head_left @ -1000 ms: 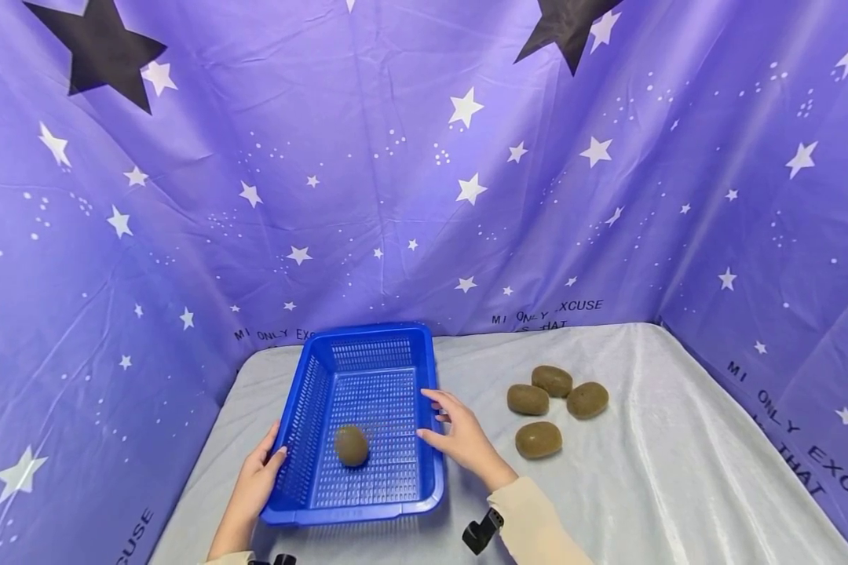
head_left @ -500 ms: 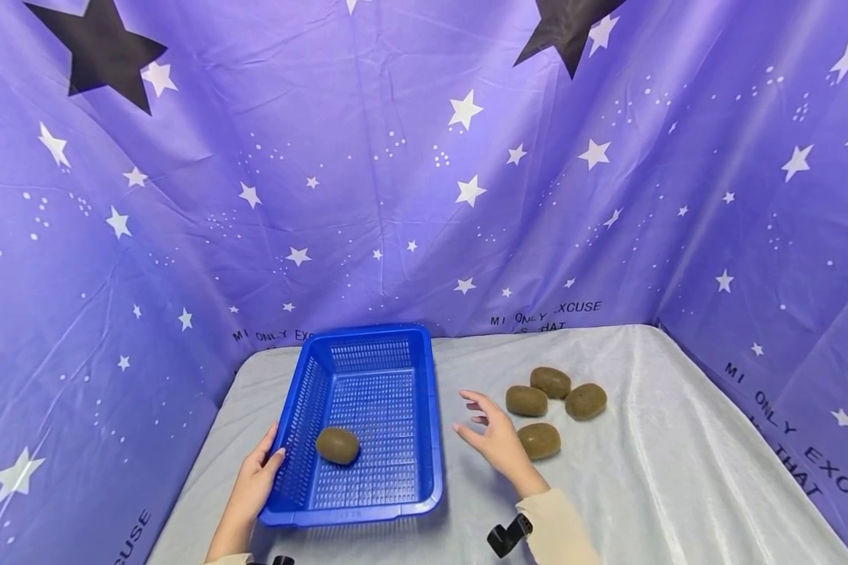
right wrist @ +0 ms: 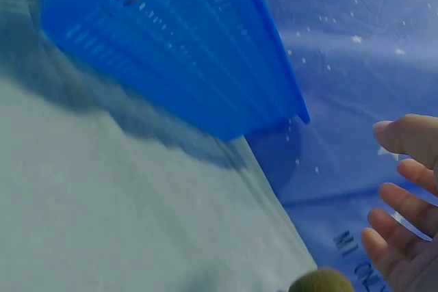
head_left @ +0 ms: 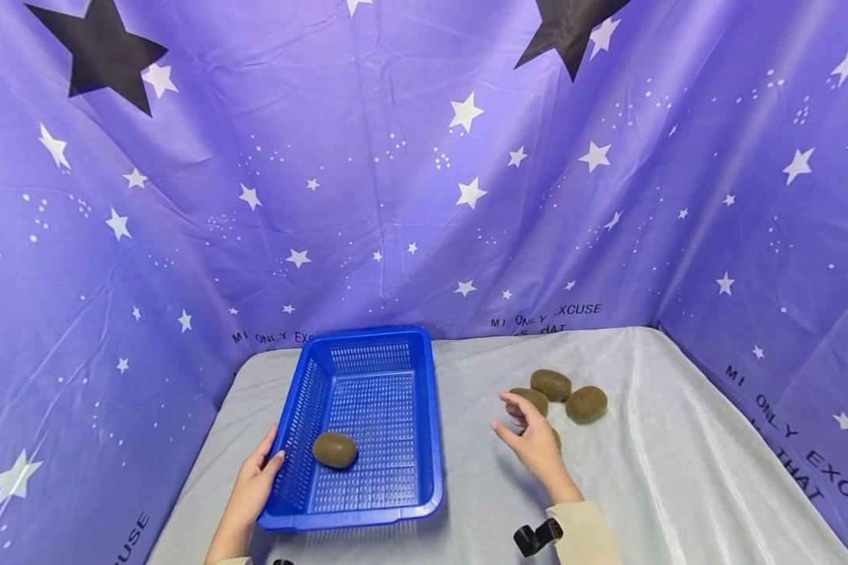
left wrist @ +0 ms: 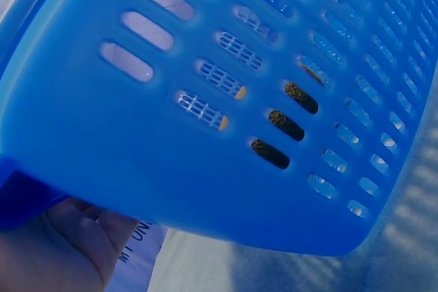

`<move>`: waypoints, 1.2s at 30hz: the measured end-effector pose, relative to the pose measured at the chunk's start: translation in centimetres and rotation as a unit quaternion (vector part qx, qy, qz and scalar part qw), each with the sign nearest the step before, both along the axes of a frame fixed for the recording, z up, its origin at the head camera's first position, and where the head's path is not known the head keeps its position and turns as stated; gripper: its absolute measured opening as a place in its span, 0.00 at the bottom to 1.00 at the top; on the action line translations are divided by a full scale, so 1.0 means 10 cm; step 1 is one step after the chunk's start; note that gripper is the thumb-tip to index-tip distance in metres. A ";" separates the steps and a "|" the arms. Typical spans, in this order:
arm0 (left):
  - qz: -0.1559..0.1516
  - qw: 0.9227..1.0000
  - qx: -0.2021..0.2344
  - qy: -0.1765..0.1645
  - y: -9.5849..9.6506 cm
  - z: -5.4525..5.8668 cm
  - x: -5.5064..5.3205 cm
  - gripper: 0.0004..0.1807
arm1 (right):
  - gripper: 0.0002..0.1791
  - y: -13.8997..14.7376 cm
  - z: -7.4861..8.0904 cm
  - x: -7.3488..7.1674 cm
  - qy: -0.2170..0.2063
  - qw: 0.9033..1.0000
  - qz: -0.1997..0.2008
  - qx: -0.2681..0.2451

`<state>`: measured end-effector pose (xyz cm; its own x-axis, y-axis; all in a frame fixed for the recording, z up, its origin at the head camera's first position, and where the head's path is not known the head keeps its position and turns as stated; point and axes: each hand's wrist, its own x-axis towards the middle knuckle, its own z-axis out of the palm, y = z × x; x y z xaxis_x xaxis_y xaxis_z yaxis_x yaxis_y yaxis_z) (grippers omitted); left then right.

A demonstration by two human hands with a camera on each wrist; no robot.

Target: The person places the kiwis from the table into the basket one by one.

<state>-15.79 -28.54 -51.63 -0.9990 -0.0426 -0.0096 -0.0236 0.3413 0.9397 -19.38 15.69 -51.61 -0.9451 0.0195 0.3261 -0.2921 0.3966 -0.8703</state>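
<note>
A blue plastic basket [head_left: 434, 416] tilts on the table with one kiwifruit [head_left: 335, 450] lying on its slotted floor, toward the left. My left hand [head_left: 252, 479] grips the basket's left rim, thumb over the edge and fingers outside. Through the slots in the left wrist view, dark brown skin of the kiwifruit [left wrist: 286, 125] shows. My right hand [head_left: 537, 451] hovers right of the basket with parted, slightly bent fingers and nothing in them. It partly covers two kiwifruits, the nearer one [head_left: 557, 441] almost wholly. Two more, a rear kiwifruit [head_left: 551, 384] and a right-hand kiwifruit [head_left: 586, 404], lie just beyond.
A pale grey cloth [head_left: 678, 471] covers the table. Purple star-printed curtain [head_left: 396, 196] hangs behind it and along both sides, close to the basket's far end. A black wrist camera [head_left: 537, 537] sits by the right sleeve.
My right hand has moved right from the basket's right rim to the loose kiwifruits. Inside the basket the kiwifruit has rolled left and turned sideways. The left hand stays on the rim.
</note>
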 end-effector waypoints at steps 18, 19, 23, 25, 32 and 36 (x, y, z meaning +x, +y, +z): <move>0.009 1.000 -0.010 0.003 0.01 0.00 0.02 0.30 | 0.20 0.35 -0.21 0.09 0.013 0.998 -0.055 -0.007; 0.010 1.000 -0.011 0.004 0.01 0.00 0.02 0.31 | 0.20 0.36 -0.23 0.09 0.014 0.998 -0.060 -0.006; 0.012 1.000 -0.009 0.005 0.01 0.00 0.02 0.31 | 0.22 0.38 -0.31 0.11 0.011 0.996 -0.085 0.006; 0.012 1.000 -0.006 0.001 0.01 0.00 0.02 0.30 | 0.23 0.38 -0.36 0.11 0.008 0.996 -0.090 0.004; 0.005 1.000 0.007 -0.001 0.01 0.00 0.01 0.31 | 0.28 0.41 -0.52 0.10 -0.027 0.996 -0.088 -0.015; 0.008 1.000 0.001 -0.005 0.00 0.00 0.01 0.31 | 0.31 0.43 -0.56 0.11 -0.063 0.995 -0.082 -0.015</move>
<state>-15.72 -28.52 -51.65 -0.9981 -0.0586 -0.0205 -0.0391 0.3387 0.9401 -18.27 19.95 -57.17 -0.9619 0.1843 0.2020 -0.1132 0.4039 -0.9078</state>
